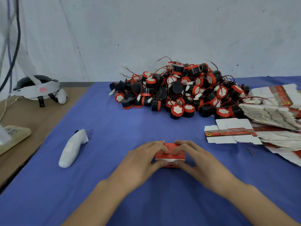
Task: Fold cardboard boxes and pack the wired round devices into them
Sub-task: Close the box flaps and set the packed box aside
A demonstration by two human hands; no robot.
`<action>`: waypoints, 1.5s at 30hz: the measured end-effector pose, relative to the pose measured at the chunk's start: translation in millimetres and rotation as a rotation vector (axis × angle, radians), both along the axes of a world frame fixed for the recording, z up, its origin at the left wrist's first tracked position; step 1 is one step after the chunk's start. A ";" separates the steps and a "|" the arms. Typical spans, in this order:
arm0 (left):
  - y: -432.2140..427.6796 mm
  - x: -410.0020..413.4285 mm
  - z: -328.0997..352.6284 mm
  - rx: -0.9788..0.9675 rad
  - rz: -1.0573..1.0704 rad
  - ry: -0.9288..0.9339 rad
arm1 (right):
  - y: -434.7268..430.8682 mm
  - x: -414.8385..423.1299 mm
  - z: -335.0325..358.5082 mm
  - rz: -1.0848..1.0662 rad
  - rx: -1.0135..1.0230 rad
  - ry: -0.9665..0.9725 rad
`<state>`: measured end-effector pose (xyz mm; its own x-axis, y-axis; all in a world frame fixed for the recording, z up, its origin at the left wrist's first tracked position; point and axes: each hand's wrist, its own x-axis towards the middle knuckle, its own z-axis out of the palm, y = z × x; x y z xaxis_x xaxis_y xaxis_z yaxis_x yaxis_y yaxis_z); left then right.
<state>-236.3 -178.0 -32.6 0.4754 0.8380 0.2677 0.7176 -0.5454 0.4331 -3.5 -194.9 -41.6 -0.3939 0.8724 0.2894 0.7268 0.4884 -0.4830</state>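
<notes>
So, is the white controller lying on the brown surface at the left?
No, the white controller lies wholly on the blue cloth, a little to the right of the brown surface.

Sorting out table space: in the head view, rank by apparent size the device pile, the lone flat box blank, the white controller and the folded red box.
1. device pile
2. flat box blank
3. white controller and folded red box: alike, box partly covered, so unranked.

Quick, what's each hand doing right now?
Left hand: grips the box.
Right hand: grips the same box.
</notes>
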 end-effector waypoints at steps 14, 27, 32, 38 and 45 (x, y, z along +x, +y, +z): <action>-1.4 -1.7 5.1 -0.041 -0.011 -0.063 | -1.0 5.7 7.3 -0.030 -0.066 0.020; 4.7 -6.9 0.8 -0.172 -0.029 -0.190 | 0.7 6.9 7.9 0.027 -0.106 0.174; 2.7 -12.0 0.8 -0.148 -0.065 -0.188 | -4.5 10.1 10.2 0.056 -0.095 0.087; 0.9 -13.5 -1.6 -0.012 -0.046 -0.104 | -9.3 12.3 12.3 0.056 -0.004 -0.103; -9.7 -13.0 -6.1 0.228 -0.074 0.011 | -16.9 9.1 8.3 0.045 0.173 -0.193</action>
<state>-249.3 -187.6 -38.7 0.5375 0.7192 0.4402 0.6758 -0.6797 0.2853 5.7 -211.9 -33.3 -0.4937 0.7970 0.3480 0.7732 0.5854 -0.2438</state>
